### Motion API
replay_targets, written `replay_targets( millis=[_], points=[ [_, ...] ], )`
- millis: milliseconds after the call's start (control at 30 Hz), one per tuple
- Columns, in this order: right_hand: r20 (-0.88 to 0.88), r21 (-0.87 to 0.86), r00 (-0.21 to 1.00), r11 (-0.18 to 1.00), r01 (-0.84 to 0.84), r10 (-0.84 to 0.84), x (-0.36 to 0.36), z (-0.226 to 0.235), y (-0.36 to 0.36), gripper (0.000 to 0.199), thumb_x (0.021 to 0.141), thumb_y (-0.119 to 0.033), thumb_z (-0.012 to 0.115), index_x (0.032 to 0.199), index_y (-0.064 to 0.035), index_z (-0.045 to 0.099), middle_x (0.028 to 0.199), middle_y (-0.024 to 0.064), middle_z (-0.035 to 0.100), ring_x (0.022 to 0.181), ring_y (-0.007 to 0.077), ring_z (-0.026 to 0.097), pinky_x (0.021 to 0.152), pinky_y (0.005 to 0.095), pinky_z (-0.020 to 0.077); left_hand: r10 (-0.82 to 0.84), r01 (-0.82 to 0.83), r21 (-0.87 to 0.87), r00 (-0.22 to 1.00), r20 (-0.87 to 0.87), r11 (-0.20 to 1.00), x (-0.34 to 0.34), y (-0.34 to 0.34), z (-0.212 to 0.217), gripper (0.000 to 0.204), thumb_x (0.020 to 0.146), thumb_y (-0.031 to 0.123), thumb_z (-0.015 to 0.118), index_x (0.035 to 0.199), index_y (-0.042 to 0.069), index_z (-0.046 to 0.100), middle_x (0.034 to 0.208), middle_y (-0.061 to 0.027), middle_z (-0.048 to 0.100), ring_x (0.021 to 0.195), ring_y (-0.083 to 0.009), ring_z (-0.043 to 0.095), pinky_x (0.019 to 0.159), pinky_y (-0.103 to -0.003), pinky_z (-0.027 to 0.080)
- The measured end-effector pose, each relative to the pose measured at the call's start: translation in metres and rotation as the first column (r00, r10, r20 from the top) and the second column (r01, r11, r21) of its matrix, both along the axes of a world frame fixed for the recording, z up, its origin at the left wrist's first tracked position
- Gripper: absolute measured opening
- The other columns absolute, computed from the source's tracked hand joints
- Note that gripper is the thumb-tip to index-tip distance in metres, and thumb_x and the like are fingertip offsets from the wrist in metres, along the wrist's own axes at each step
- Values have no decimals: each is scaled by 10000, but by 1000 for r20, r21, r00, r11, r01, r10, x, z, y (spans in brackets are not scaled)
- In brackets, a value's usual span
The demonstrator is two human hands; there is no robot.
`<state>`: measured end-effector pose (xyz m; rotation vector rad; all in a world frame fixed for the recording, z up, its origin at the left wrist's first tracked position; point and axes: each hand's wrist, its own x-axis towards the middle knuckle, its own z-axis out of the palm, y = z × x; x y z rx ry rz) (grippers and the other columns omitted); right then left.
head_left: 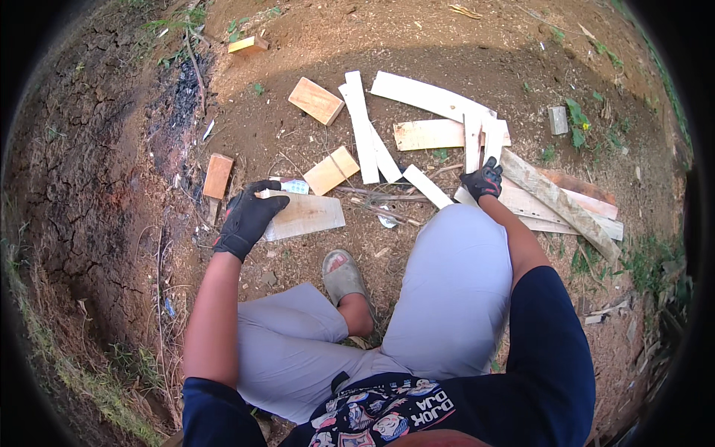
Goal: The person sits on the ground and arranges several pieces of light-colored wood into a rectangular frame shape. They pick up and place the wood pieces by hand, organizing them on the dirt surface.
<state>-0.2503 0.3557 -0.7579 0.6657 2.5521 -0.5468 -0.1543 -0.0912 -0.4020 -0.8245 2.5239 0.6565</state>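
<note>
Bare dirt ground (462,45) (outdoors), left hand (246,216) gripping board (309,214), right hand (482,181) on planks (521,195), grip unclear

Bare dirt ground (417,45): scattered pale planks (428,97), short wood blocks (316,100), twigs (380,205).

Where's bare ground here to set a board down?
Free: the dirt above the long white plank, and the cracked earth left of the small brown block. Crowded: the plank pile by the right hand, and between the left hand and board.
</note>
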Motion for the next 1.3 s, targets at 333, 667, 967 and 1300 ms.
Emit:
replay_targets(
  millis=[333, 667, 967, 1300],
  points=[
    [-171, -119, 969, 980, 162, -181, 22, -23, 47, 1110, 700, -285, 927, 1581, -79, 283, 1441, 285, 494, 1278, 473, 614, 1079, 541, 529, 0, -1, 60, 1000, 4, 998, -6, -5, -12, 458, 856, 307, 838, 1271, 122, 776, 1074, -123, 790, 956, -200, 750, 880, -362, 590],
    [184, -8, 980, 996, 83, -80, 101, -35, 163, 1163, 757, -613, 847, 1551, 107, 392, 1450, 306, 591, 1322, 450, 608, 1107, 484, 501, 6, -4, 65, 1000, -17, 998, 5, -16, -22, 436, 864, 270, 834, 1253, 84, 772, 1067, -97, 778, 920, -160, 719, 860, -343, 576],
    [-125, -43, 653, 654, -755, 747, -47, 67, -2, 844, 918, -485, 754, 1592, -67, 464, 1557, 227, 560, 1415, 393, 563, 1187, 467, 457, 15, -4, 72, 989, -150, 997, 12, -19, -27, 413, 852, 302, 836, 1208, 97, 791, 1035, -138, 790, 906, -205, 753, 836, -382, 586],
    [-70, 566, 423, 385, -729, 904, -98, -17, -102, 572, 924, -246, 669, 1461, -84, 556, 1353, 138, 616, 1230, 309, 612, 974, 494, 513, 1, -5, -43, 997, -76, 999, 21, -12, -18, 488, 841, 411, 816, 1244, 140, 768, 1061, -186, 783, 960, -294, 760, 883, -419, 583]
  ],
)
